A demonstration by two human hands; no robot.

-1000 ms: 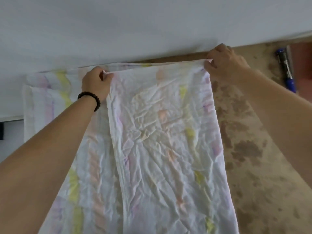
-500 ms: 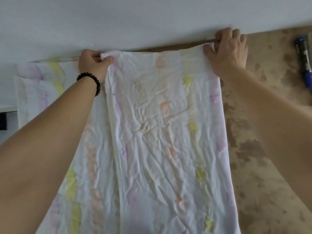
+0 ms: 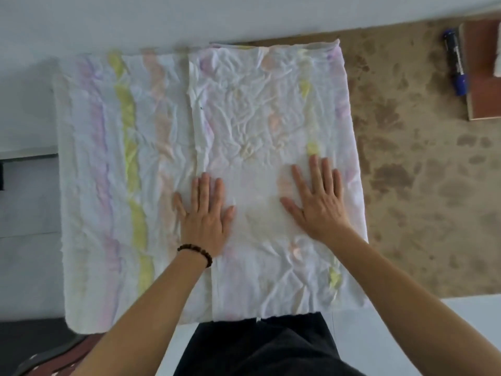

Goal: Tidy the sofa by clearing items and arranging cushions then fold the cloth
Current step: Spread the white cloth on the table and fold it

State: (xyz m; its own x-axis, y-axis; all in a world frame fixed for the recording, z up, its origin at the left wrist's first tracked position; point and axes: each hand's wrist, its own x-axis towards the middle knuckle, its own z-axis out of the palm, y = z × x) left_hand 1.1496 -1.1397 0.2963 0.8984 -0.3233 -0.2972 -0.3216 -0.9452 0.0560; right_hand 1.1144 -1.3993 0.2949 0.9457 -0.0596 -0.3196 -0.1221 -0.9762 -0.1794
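White, crumpled cloth [image 3: 244,118] with pale purple, yellow and orange stripes lies spread flat at the centre of the view, on a mottled brown tabletop [image 3: 420,185]. One portion is doubled over: the upper layer occupies the right half of the cloth, and its free edge runs from 12 o'clock to 6 o'clock just left of the cloth's middle. The single layer extends from that edge toward 9 o'clock; what lies beneath it cannot be determined. The far edge of the cloth meets a white surface [image 3: 189,17] at 12 o'clock. The near edge ends at 6 o'clock, just above the dark clothing [image 3: 265,346] of the person. Left hand [image 3: 204,213] lies palm down on the cloth, across the free edge of the upper layer, at about 6 o'clock from the cloth's centre. Its fingers are straight, slightly spread, and grip nothing. Right hand [image 3: 317,202] lies palm down on the upper layer at about 4 o'clock from the cloth's centre. Its fingers are likewise straight and spread, pointing to 12 o'clock and gripping nothing. The two hands are apart, with bare cloth between them. A dark beaded bracelet [image 3: 195,252] circles the left wrist. At 2 o'clock from the cloth, well apart from it, a blue-capped marker [image 3: 455,63] lies on the tabletop, just beside the left edge of a reddish-brown board [image 3: 485,71].
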